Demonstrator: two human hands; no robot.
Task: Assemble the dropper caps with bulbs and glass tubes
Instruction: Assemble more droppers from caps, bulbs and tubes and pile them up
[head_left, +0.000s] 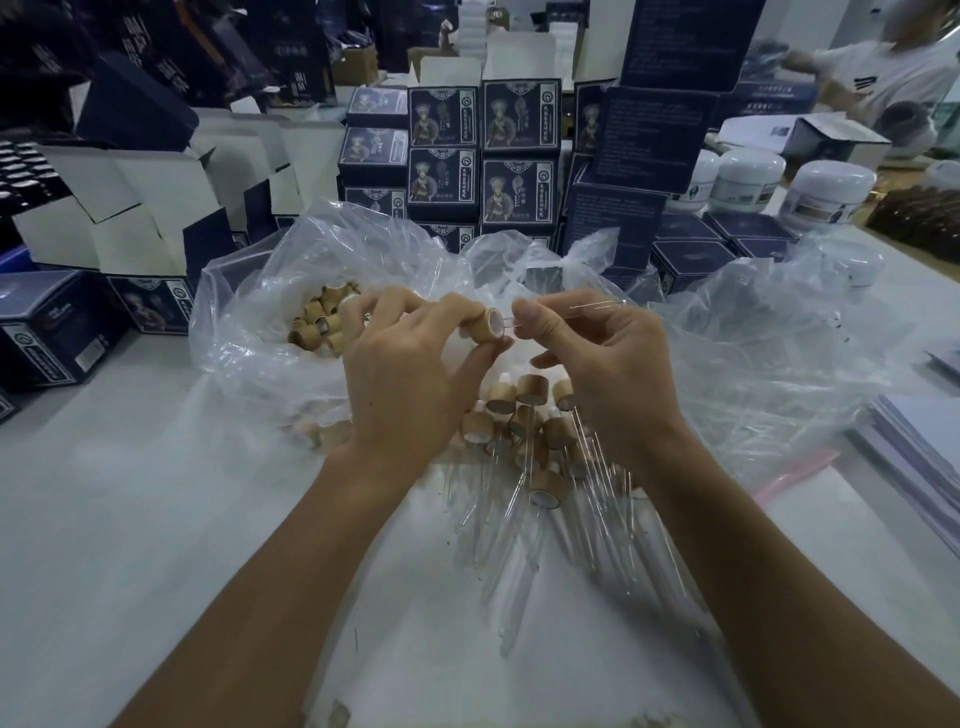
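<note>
Glass tube (571, 310) looks thin and brittle, likely best pinched near its end, as the right hand (597, 364) pinches it, aimed at the wooden cap (491, 325) gripped by the left hand (410, 364); about ten finished droppers (535, 431) lie below on the counter (130, 493); loose caps (322, 322) fill a plastic bag (249, 312), too many to count.

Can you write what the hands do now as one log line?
left hand: grips wooden cap | right hand: pinches glass tube | tube at cap's opening
</note>
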